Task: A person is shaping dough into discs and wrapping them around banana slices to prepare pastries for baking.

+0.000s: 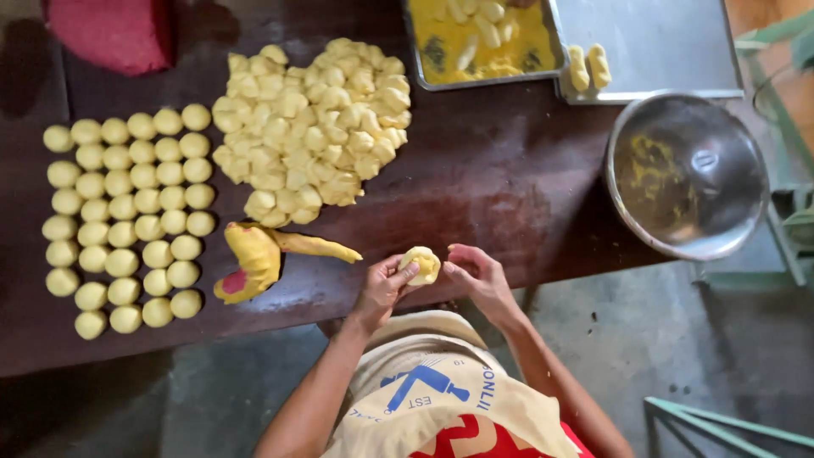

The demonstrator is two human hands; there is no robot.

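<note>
Where the dough piece (421,263) sat: between your two hands, just over the near edge of the table (509,187), pale yellow and roughly round.
Left hand (386,288): half closed; you cupped the dough piece from its side, thumb pressed on top and fingers curled beneath.
Right hand (476,276): loosely open, fingers bent toward the dough piece; the fingertips looked to be touching its far side, though I could not tell how firmly.
Step in hand: to my eye, you were shaping the dough piece into a ball.
Doing it well: it seemed to call for light, even pressure from both sides, turning the dough piece a little in the cupped left hand so that no seam or flat face stayed, and never squeezing hard enough to crack the surface.
Size to match: the rows of balls (127,220), well out past your left hand, were smooth and alike; they made a fair guide.
Heap of cut pieces (309,127): ahead of your left hand, beyond easy fingertip reach.
Yellow lump (254,259): just outside your left hand, lying on the table, with a pink patch at one end.
Metal bowl (687,174): ahead and outward of your right hand, with yellow smears inside.
Tray (483,38): far ahead of your right hand, holding yellow mixture and pieces.
</note>
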